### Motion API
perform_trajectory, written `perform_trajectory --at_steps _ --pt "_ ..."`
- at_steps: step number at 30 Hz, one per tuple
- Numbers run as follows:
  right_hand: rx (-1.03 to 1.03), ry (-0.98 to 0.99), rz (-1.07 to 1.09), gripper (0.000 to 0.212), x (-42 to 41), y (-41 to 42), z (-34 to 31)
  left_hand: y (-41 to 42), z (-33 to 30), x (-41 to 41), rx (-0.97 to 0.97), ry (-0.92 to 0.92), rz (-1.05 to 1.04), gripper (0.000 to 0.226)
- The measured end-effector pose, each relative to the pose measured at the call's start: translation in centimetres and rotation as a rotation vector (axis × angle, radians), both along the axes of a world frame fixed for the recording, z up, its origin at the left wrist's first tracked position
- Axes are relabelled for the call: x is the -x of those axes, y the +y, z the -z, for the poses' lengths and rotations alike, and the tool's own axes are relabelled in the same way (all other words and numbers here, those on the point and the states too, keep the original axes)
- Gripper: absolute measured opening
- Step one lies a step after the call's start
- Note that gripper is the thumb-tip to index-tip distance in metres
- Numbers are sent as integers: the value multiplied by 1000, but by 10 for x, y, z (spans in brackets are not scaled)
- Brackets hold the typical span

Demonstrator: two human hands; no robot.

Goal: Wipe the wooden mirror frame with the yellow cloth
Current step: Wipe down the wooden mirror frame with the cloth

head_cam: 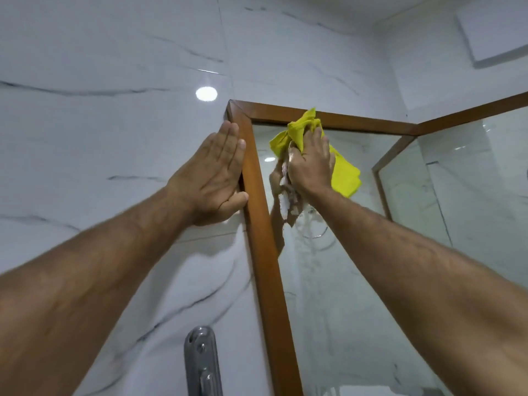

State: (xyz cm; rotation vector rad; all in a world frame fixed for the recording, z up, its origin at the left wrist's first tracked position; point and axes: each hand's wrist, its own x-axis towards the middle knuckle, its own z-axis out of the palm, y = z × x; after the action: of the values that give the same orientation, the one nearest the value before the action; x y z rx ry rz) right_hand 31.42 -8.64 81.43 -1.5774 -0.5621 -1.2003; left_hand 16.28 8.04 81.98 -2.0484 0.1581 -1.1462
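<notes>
- Head view: the yellow cloth [344, 170] is bunched in the right hand [311, 167] and pressed against the mirror glass [328, 281], just below the top rail of the wooden mirror frame [261, 224]; its upper tip reaches that rail at about 12 o'clock from the hand.
- The cloth is gripped by closed fingers, with loose folds hanging out toward 3 and 4 o'clock of the hand.
- The left hand [213, 178] is laid open and flat, fingers together and pointing to 12 o'clock, against the marble wall [100, 124]; its thumb side is touching the outer edge of the frame's left rail. Nothing is held in it.
- Both forearms are stretched upward from the lower corners, the right one crossing in front of the glass.
- The frame's top left corner is seen at 11 o'clock from the cloth.
- A reflection of the right hand is shown in the glass just beside the left rail.
- A chrome fitting [201, 364] is mounted on the wall at 6 o'clock from the left hand.
- A second framed mirror panel [471, 181] is set at 3 o'clock, meeting the first at the corner.
</notes>
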Motion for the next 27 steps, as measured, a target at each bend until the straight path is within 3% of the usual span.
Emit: perform_trajectory --at_steps 4,7,12,20,27 --pt "186 -312 -153 68 4 2 37 2 -5 -6 -78 16 60 104" --pt "339 -412 -163 68 14 7 87 2 -5 -7 -136 17 119 112" --pt "513 -411 -152 66 11 -11 161 -2 4 -2 -101 59 28 133" --pt "478 -414 -19 66 16 -4 92 -5 12 1 -89 58 78 152" --pt "510 -444 -111 65 8 -10 196 -11 59 2 -41 71 88 161"
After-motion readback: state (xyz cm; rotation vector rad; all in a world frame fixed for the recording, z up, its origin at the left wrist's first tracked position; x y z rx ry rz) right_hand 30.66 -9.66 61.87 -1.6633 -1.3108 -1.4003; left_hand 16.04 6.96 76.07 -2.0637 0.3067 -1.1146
